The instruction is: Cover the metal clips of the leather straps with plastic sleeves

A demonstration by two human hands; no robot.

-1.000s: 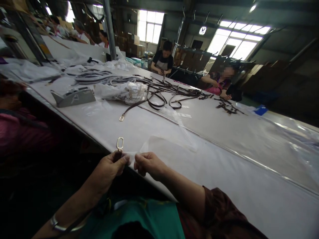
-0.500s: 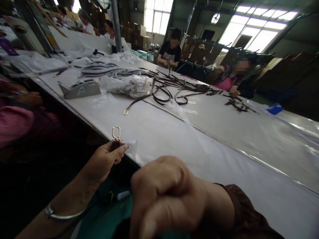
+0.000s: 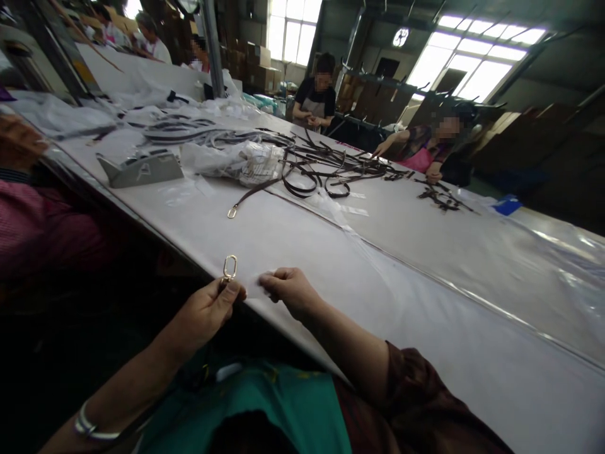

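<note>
Head view | left hand (image 3: pixel 208 314): pinching gold clasp (image 3: pixel 225 267) at its base | clasp: upright above that hand, loop bare | right hand (image 3: pixel 292 291): fingertips pressed together, contents unclear | progress: seemingly partway; ringed strap (image 3: pixel 256 191) beyond both hands, untouched

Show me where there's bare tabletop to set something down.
The tabletop looks free right of the right forearm, up to the seam, with a smaller patch between the left hand and the gold ring lying ahead. It is crowded farther off: gray holder, plastic-wrapped bundle, tangled dark straps. Clear film on the free patches would be hard to see.
</note>
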